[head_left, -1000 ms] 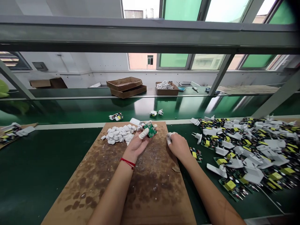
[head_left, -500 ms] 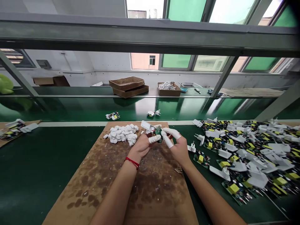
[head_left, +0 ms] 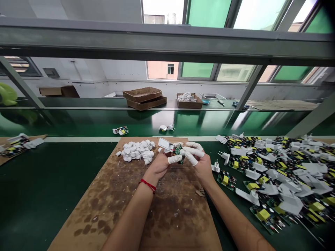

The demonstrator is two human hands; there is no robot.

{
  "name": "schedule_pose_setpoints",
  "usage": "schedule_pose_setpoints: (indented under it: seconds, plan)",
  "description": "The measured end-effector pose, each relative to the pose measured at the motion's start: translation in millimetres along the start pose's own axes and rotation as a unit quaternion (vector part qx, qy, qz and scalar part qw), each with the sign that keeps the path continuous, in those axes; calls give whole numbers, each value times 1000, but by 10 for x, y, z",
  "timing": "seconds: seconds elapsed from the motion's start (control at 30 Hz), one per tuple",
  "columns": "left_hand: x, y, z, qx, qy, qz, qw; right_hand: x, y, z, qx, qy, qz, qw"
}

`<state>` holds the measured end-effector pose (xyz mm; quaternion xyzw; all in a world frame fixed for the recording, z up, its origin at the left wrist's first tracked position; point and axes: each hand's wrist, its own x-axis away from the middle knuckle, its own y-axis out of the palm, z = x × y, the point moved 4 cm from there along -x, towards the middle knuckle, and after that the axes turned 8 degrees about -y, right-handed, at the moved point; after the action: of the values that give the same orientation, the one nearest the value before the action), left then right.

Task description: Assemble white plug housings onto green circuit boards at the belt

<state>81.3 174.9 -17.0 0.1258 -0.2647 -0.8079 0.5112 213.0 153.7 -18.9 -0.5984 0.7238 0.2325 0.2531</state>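
My left hand (head_left: 161,164), with a white finger cot on the thumb and a red string bracelet at the wrist, grips a green circuit board (head_left: 179,150). A white plastic casing piece (head_left: 165,144) is joined to the board by thin wires. White finger cots also cover fingers of my right hand (head_left: 199,160), which are pinched together at the board's right face. At their tips a small white lump (head_left: 182,152) shows against the board, partly hidden. Left of my hands, a pile of soft-looking white lumps (head_left: 137,150) lies on the stained cardboard sheet (head_left: 117,195).
Many circuit boards with white plug casings (head_left: 277,174) spread over the green surface at right. Another board (head_left: 120,130) and a white plug piece (head_left: 166,128) lie on the green belt (head_left: 86,122). Cardboard trays (head_left: 142,97) and a box of white lumps (head_left: 188,101) stand behind.
The board and plug piece on the belt have shifted left. Both hands stay at the held board, with slight finger movement. The view has tilted up a little.
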Motion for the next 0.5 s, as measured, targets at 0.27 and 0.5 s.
schedule_pose_setpoints:
  seconds: [0.27, 0.5]
  plan:
    - [53, 83, 32, -72, 0, -122, 990, 92, 191, -1, -255, 239, -74, 934]
    - [83, 103, -26, -77, -19, -172, 982, 197, 270, -191, -379, 257, -108, 882]
